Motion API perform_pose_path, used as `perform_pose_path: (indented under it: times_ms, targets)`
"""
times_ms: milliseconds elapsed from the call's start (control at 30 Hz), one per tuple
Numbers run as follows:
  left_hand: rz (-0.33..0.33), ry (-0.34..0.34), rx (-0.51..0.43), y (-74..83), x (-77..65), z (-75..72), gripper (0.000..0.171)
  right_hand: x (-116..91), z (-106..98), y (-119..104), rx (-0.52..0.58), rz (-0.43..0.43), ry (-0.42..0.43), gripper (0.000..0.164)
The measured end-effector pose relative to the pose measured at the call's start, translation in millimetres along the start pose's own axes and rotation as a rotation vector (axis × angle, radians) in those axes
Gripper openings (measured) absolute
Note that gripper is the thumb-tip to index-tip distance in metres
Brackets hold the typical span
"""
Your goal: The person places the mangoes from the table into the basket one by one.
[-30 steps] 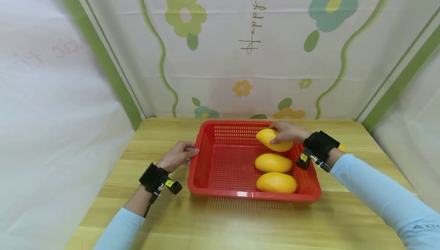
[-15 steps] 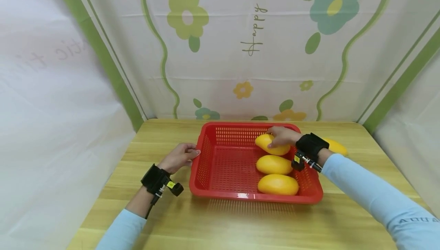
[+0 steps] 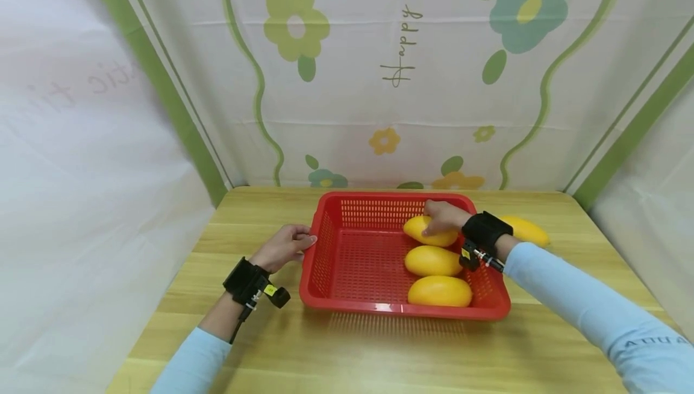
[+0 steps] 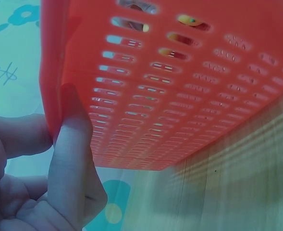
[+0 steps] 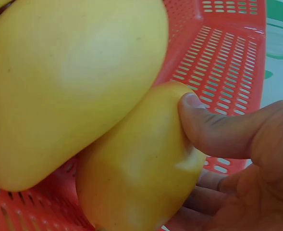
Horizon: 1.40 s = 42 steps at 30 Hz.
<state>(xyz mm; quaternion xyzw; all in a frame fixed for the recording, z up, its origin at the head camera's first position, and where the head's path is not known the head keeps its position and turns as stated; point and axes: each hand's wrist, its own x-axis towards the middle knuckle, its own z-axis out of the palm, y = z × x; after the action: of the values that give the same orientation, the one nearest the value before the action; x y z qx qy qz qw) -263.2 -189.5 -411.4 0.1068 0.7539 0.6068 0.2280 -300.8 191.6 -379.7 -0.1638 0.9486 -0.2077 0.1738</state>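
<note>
A red plastic basket (image 3: 358,306) with slotted walls stands on the table. My left hand (image 3: 282,248) pinches its left rim, thumb and a finger on either side of the wall (image 4: 131,86) in the left wrist view. At the basket's back right, my right hand (image 3: 447,217) grips a yellow mango (image 5: 141,163), thumb on the near side and fingers round the far side. That mango sits low in the basket, its underside hidden. Closer to me lie a second mango (image 3: 432,261) and a third mango (image 3: 440,291), forming a row along the right side.
Another mango (image 3: 525,231) lies on the wooden table (image 3: 260,346) right of the basket, partly behind my right wrist. A flower-printed cloth (image 3: 347,93) hangs at the back, with white cloth (image 3: 97,201) at the left side.
My right hand has lowered the mango into the basket and shifted slightly left with it. More of the mango on the table now shows. The left hand keeps its hold on the rim.
</note>
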Motion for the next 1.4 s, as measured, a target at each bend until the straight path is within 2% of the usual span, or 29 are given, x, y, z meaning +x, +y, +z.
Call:
perform_pose_path:
  times_ms: [133, 300, 733, 967, 1133, 1200, 1400]
  targets:
    - [-0.003, 0.001, -0.002, 0.7, 0.5, -0.5, 0.032, 2, 0, -1, -0.037, -0.005, -0.021, 0.052]
    - [-0.006, -0.001, 0.006, 3.6, 0.8, 0.5, 0.033, 2, -1, -3, -0.089, -0.011, -0.055, 0.065]
    - [-0.008, 0.001, 0.009, 3.6, -0.4, 0.2, 0.033, -3, -6, -5, -0.154, -0.067, -0.048, 0.037]
    - [-0.006, -0.002, 0.008, 0.8, -0.3, 0.7, 0.033, -11, -15, 1, -0.182, -0.056, -0.060, 0.040]
    - [0.005, -0.010, -0.009, -1.5, 0.1, 0.8, 0.032, -22, -25, 3, -0.056, -0.039, -0.040, 0.038]
    - [0.007, -0.013, -0.016, -1.8, 0.0, 0.7, 0.032, -27, -29, 4, 0.037, -0.047, -0.031, 0.039]
    - [0.013, -0.009, -0.016, 0.6, -0.9, 0.7, 0.033, -39, -40, 15, 0.204, -0.073, 0.009, 0.036]
